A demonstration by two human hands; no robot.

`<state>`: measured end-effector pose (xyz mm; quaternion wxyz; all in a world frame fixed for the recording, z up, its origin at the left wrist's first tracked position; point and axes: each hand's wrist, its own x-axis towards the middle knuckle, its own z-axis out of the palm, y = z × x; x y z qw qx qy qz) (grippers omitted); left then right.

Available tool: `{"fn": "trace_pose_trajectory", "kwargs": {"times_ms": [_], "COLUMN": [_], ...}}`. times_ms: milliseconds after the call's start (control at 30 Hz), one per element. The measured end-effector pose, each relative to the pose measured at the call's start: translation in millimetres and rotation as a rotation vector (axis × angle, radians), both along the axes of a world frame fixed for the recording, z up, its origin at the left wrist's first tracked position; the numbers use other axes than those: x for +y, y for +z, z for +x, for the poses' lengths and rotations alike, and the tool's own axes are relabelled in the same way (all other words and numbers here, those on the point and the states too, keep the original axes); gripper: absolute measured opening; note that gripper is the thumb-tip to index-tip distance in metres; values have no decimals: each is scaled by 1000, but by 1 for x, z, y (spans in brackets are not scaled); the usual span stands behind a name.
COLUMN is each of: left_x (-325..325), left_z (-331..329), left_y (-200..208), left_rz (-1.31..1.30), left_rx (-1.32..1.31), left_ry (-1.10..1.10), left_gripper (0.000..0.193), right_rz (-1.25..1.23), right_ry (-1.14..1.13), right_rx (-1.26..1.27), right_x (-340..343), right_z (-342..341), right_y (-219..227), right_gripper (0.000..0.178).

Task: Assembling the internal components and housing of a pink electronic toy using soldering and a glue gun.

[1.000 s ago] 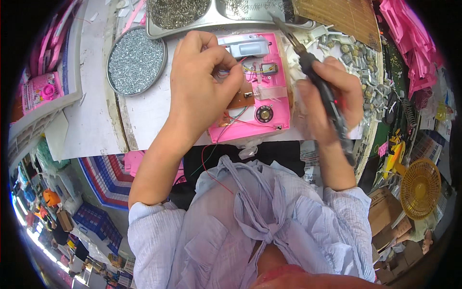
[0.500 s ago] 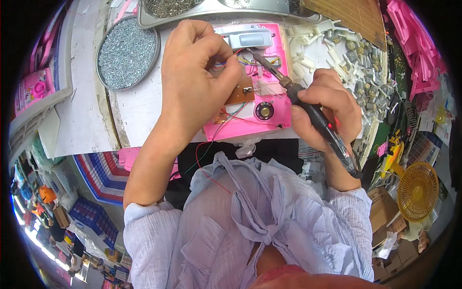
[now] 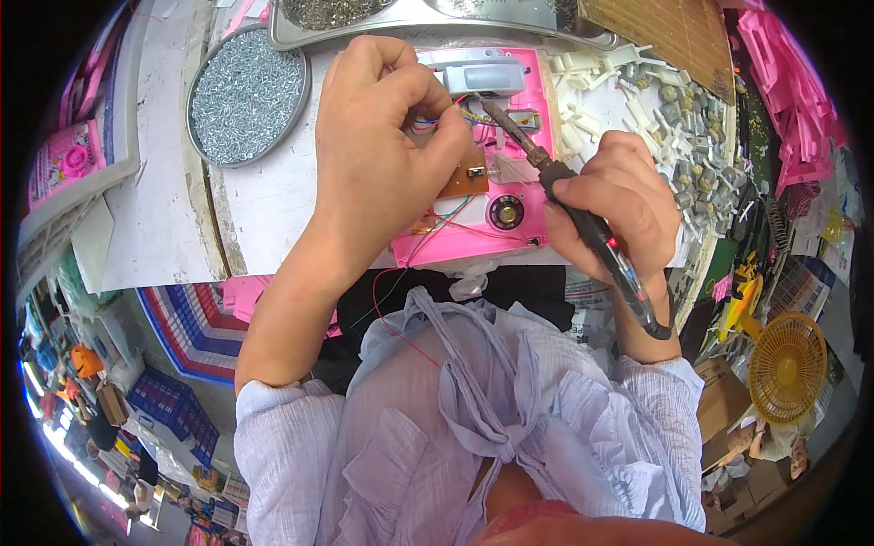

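Note:
My right hand (image 3: 624, 205) is wrapped round the black handle of a soldering iron (image 3: 596, 227), its metal shaft slanting up and left. The tip touches or nearly touches a red wire (image 3: 462, 96) beside a grey plastic part (image 3: 478, 75). My left hand (image 3: 387, 146) is closed in a pinch at the wire, its fingertips partly hidden. Under both hands lies a pink plastic housing (image 3: 455, 246) with a brown circuit board (image 3: 473, 173), a small round speaker (image 3: 505, 212) and several thin coloured wires. A red wire hangs over the table's near edge onto my clothing.
A round dish of small silver screws (image 3: 246, 96) stands at the left, and a metal tray (image 3: 437, 25) at the back. White plastic pieces (image 3: 583, 82) and small metal parts (image 3: 692, 118) are heaped at the right, near cardboard (image 3: 665, 36). A yellow fan (image 3: 787, 367) is farther right.
The view has shifted slightly, so the table things sit a little more to the right. Both hands keep their grip, and the iron's tip stays by the red wire.

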<state>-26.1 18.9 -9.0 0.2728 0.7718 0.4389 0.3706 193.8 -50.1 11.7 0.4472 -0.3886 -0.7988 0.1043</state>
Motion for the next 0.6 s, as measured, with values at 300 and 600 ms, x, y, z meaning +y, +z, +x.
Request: {"fn": "trace_pose_trajectory", "kwargs": {"times_ms": [300,600], "left_x": [0,1], "left_z": [0,0], "left_y": [1,1], "left_rz": [-16,59], "left_rx": [-2,50], "left_ry": [9,-6], "left_gripper": [10,7], "right_rz": [-45,-114], "right_ry": [6,41], "right_rx": [63,90], "right_x": [-3,0], "right_z": [9,13], "right_y": [-1,2], "right_gripper": [37,37]}}
